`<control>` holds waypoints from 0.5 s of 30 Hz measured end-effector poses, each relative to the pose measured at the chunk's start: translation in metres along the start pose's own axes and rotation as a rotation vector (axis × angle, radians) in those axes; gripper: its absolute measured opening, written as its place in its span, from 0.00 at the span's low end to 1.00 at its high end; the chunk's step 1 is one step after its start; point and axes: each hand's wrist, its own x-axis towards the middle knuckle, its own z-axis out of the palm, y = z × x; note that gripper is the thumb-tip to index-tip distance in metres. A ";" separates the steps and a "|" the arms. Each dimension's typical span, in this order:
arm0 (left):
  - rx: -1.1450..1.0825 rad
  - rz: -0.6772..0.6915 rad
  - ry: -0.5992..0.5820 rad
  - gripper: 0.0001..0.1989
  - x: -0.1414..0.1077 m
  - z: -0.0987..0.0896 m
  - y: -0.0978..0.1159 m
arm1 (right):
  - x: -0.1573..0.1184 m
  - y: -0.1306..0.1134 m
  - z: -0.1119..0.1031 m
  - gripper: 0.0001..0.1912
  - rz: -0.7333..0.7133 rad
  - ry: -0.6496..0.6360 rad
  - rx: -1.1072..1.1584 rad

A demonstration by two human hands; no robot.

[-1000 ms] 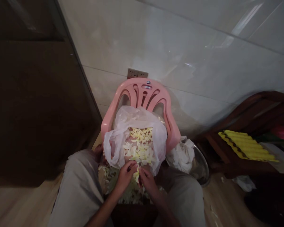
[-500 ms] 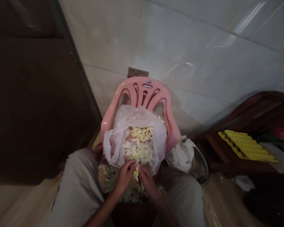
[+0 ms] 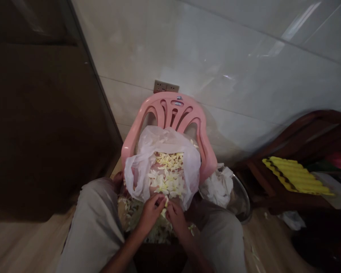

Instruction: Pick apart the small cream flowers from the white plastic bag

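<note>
Between my two hands, at the front edge of a white plastic bag (image 3: pixel 176 142), is a small white and yellow flower (image 3: pixel 166 201). My left hand (image 3: pixel 151 211) pinches it from the left, thumb and fingers pressed together. From the other side my right hand (image 3: pixel 175 217) has its fingers closed at the flower's lower part, partly hidden. Loose pale yellow petals (image 3: pixel 170 160) lie at the far end inside the open bag. Nearer to me are whiter, star-shaped flowers (image 3: pixel 169 184). The bag rests on the seat of a pink plastic chair (image 3: pixel 135 132).
Right of the chair stands a metal basin (image 3: pixel 243 203) with a crumpled white bag (image 3: pixel 218 187). A wooden bench (image 3: pixel 265 184) holds a yellow corrugated tray (image 3: pixel 297 175). Below my arms lies a pile of pale plant bits (image 3: pixel 144 227). A dark cabinet (image 3: pixel 45 132) is at left.
My fingers have shifted slightly on the flower, and less of its yellow part shows between them now. The bag and chair have stayed in place.
</note>
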 end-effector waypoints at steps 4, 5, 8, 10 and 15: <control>0.039 0.035 -0.006 0.13 0.001 -0.001 0.000 | 0.003 -0.005 -0.001 0.16 -0.125 -0.025 -0.047; 0.045 0.041 -0.010 0.12 0.002 -0.002 0.000 | 0.004 -0.005 -0.002 0.14 -0.144 -0.025 -0.062; 0.059 0.034 0.016 0.10 0.003 -0.003 -0.001 | 0.007 -0.001 -0.004 0.12 -0.172 -0.014 -0.138; 0.077 0.020 0.054 0.10 0.003 -0.004 -0.002 | 0.007 0.004 -0.005 0.11 -0.189 -0.001 -0.235; 0.123 0.004 -0.028 0.09 0.000 -0.008 0.000 | 0.001 0.006 -0.006 0.09 -0.280 0.038 -0.590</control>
